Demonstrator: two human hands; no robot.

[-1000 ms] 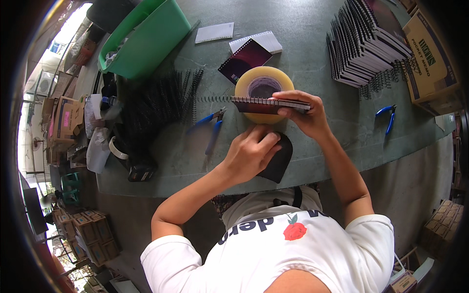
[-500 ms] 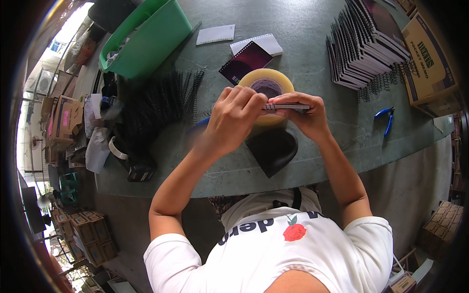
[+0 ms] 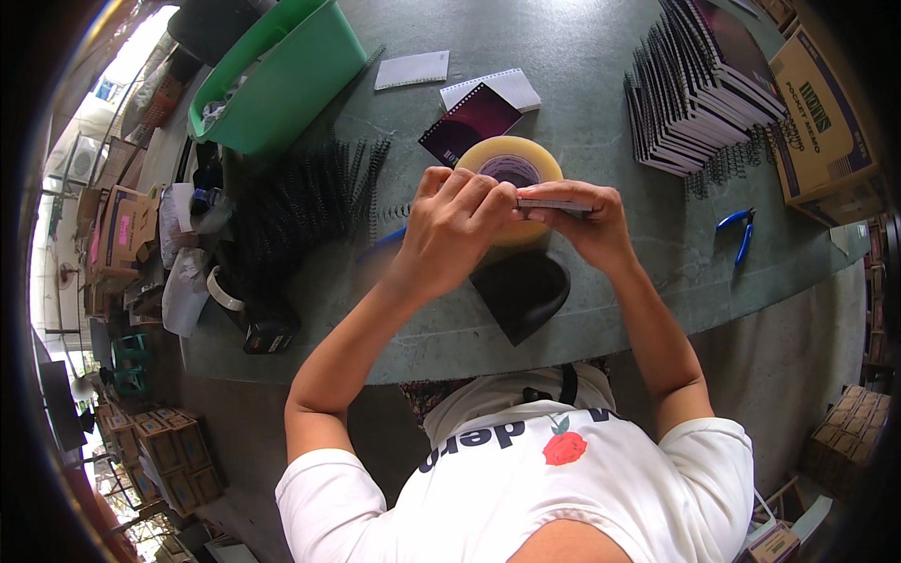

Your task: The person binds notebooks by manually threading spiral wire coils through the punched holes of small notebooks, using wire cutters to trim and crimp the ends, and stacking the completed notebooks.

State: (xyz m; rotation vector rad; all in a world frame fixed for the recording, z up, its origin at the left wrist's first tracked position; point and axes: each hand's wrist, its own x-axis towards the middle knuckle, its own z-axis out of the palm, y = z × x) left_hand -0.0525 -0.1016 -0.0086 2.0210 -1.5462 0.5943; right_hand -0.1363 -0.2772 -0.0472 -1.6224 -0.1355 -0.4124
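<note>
My right hand (image 3: 598, 221) holds a small notebook (image 3: 560, 204) nearly edge-on, thumb below and fingers above. At the notebook's left end, the closed fingers of my left hand (image 3: 455, 223) pinch a black spiral coil, mostly hidden by the fingers. Just beneath both hands, a wide roll of clear yellowish tape (image 3: 479, 155) lies on the table. A dark purple notebook cover (image 3: 468, 123) with punched holes overlaps a white punched page block (image 3: 502, 91) beyond the roll. Nearer to me sits a black curved, pointed piece (image 3: 522, 293).
Many loose black coils (image 3: 305, 192) lie left, by a green bin (image 3: 282, 89). Stacked spiral notebooks (image 3: 699, 98) stand at the right beside a cardboard box (image 3: 821, 131). Blue-handled cutters (image 3: 741, 233) lie near them. A white sheet (image 3: 412, 70) rests at the back.
My left hand has shifted slightly right along the notebook's edge; the coil loops seen there before are now covered by its fingers. My right hand keeps its hold, almost still.
</note>
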